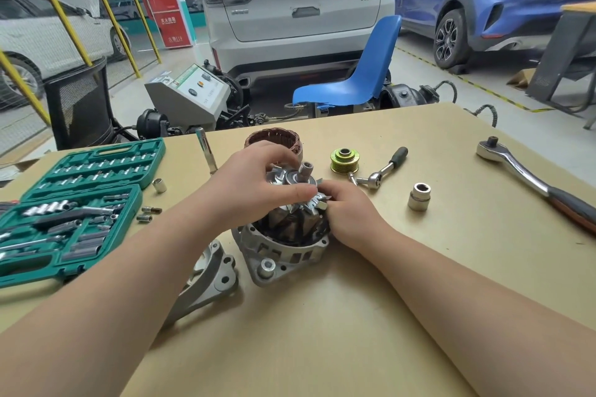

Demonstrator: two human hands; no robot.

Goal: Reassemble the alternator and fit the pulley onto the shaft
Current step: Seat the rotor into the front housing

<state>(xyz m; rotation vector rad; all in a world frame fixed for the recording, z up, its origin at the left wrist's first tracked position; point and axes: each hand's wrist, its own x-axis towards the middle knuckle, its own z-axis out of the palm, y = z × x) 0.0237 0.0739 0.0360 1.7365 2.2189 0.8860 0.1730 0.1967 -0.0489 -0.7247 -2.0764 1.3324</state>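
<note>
Nearest you, your two bare forearms reach in over the tan table [322,332]. Under your left forearm lies a loose cast aluminium end bracket [214,280], partly hidden by the arm. Just right of it stands the alternator housing [283,255], open side up, with the rotor [292,203] seated in it and its threaded shaft [305,168] pointing up.

Your left hand [258,184] curls over the rotor's fan blades from the left, thumb pressed along the near edge, fingers wrapped round the far side. Your right hand [350,216] grips the rotor's right edge, fingertips pinching a fan blade at the rim of the housing. Both hands cover much of the rotor top.

To your left the green socket case [77,203] lies open, both halves filled with rows of sockets, bits and extension bars. A few loose bits [149,213] and a small socket [159,185] sit on the table just beside it.

To your right a large socket [419,196] stands upright, apart from the housing. Further right lies a large chrome ratchet [529,177] with a dark handle.

Beyond your hands, the grooved pulley [343,160] rests on the table, off the shaft, with a small ratchet [382,171] just beside it. The copper-wound stator [272,138] stands behind your left hand, half hidden, and a chrome bar [206,151] lies to its left.

Past the table edge are a blue chair [354,80] and a white car [296,3].
</note>
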